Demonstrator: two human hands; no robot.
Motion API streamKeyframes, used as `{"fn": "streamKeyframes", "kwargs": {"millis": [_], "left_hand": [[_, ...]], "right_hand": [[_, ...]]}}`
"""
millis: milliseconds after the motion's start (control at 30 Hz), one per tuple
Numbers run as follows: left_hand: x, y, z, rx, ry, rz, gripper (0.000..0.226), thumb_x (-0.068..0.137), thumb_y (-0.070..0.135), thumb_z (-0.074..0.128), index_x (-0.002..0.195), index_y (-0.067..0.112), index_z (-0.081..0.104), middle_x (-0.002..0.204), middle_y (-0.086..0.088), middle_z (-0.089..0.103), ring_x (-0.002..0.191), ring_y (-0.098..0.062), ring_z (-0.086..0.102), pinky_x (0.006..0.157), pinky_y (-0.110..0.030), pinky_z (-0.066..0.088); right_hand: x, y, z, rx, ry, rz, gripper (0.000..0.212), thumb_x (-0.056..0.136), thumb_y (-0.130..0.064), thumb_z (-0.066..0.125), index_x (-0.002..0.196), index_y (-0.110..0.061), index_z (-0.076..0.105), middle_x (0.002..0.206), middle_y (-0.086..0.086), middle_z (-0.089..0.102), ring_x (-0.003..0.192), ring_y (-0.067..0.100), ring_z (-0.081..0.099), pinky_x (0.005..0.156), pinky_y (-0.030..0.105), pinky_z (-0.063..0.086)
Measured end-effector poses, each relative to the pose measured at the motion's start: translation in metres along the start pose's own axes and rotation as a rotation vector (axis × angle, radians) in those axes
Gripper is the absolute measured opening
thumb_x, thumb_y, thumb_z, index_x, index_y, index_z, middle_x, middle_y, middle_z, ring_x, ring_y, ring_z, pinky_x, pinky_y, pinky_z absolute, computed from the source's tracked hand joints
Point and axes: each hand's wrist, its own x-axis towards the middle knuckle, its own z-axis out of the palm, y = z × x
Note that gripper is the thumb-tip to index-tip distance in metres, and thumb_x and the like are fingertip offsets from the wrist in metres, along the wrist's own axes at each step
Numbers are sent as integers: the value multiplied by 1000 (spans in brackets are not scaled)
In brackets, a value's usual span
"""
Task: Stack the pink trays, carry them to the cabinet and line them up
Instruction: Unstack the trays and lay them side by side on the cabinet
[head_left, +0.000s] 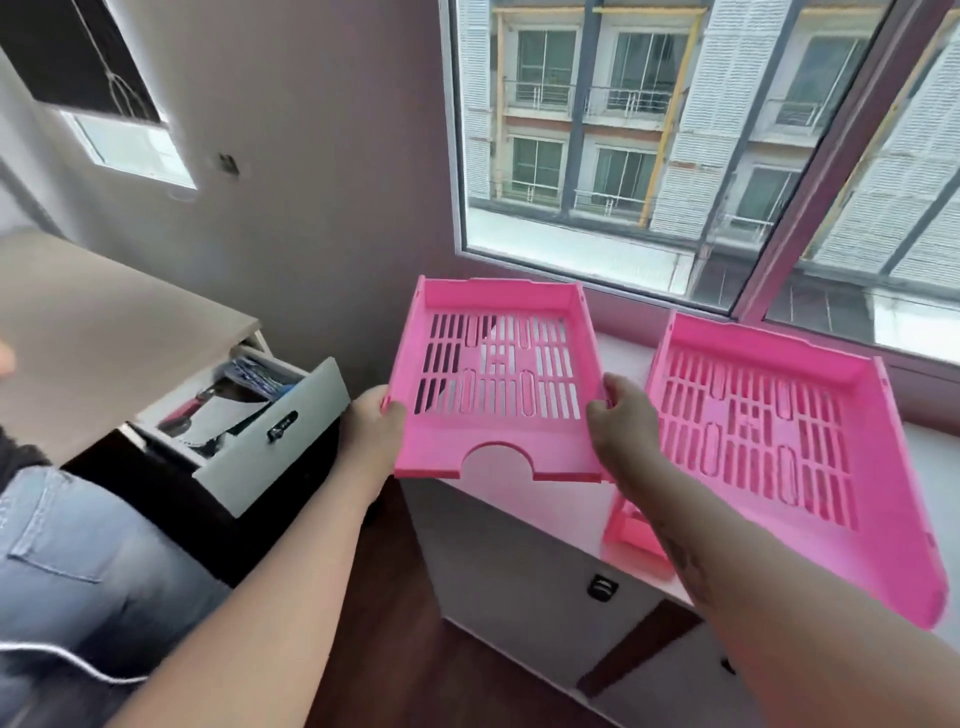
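Note:
I hold one pink slotted tray (498, 382) over the left end of the white cabinet (524, 561) under the window. My left hand (375, 426) grips its left rim and my right hand (623, 421) grips its right rim. The tray seems slightly raised, its front edge with a round notch toward me. A second pink tray (779, 447) lies on the cabinet top to the right, tilted, its near corner sticking out past the cabinet's front edge. My right forearm crosses in front of that tray's left side.
An open white drawer (249, 426) holding tools and papers juts out from the desk (104, 332) at left. A seated person's jeans-clad leg (88, 561) fills the lower left. A large window (675, 156) stands right behind the cabinet. The floor is dark wood.

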Motion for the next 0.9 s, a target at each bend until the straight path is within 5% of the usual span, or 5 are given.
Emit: {"fn": "streamKeyframes", "kwargs": {"millis": [200,467,567,633,900], "left_hand": [[9,-42,4,0,-41,-65,27,84,14,39,88,3,64,77,-20,63,65,-24,54,55,-31,40],[3,-70,16,-19,-122,-113,24,92,9,42,101,13,64,89,-7,67,79,-24,62,59,-29,45],[15,-61,7,43,-168,-110,46,91,28,54,133,8,55,128,-14,64,116,-30,61,86,-36,51],[25,-40,-5,4,-130,-110,65,91,31,59,147,6,40,150,-13,47,135,-25,48,107,-37,40],[16,48,18,-28,-128,149,41,93,23,57,132,9,55,124,-8,64,98,-18,60,77,-25,45]], "right_hand": [[3,8,24,-216,-129,109,28,96,-1,40,122,-4,51,109,14,60,90,36,63,76,49,59],[-4,27,43,-270,-197,190,44,94,2,39,138,0,43,133,19,54,107,34,57,80,37,48],[-4,7,33,-237,-185,134,52,94,-2,42,145,-1,38,144,18,49,126,35,51,103,44,46],[-1,-16,17,-234,-144,53,51,97,-3,43,148,0,36,149,17,45,135,33,44,109,37,37],[4,-30,-46,-196,2,-60,53,97,-10,48,149,-6,41,153,15,44,136,32,45,110,39,40]]}}
